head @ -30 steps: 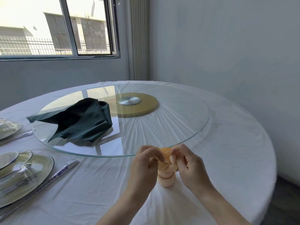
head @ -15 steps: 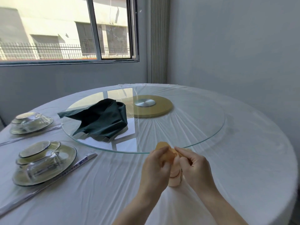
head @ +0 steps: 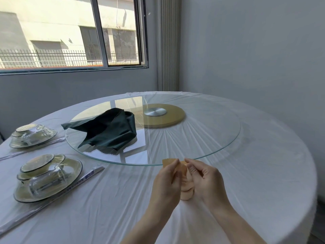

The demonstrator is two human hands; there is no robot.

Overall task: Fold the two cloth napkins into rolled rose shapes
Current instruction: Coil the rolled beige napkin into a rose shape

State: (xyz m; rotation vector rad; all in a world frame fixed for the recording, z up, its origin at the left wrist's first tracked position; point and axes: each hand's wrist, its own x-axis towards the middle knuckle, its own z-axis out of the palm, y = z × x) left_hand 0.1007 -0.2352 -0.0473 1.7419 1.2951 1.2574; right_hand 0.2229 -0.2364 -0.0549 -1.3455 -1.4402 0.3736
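A flap of the orange napkin (head: pixel 186 190) had risen above the left hand (head: pixel 165 182), which pinched it. The right hand (head: pixel 207 180) gripped the roll, on the tablecloth (head: pixel 263 173) beside the glass turntable (head: pixel 202 136) bearing the green napkin (head: pixel 109 131).

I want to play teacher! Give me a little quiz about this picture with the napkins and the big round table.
1. True or false: the dark green napkin lies on the glass turntable.
2. What do the left hand and the right hand pinch between them? A) a spoon B) the orange napkin C) a book
3. Fill in: at the left, ___ sets of dishes stand on the white tablecloth.
Key: 1 true; 2 B; 3 two.
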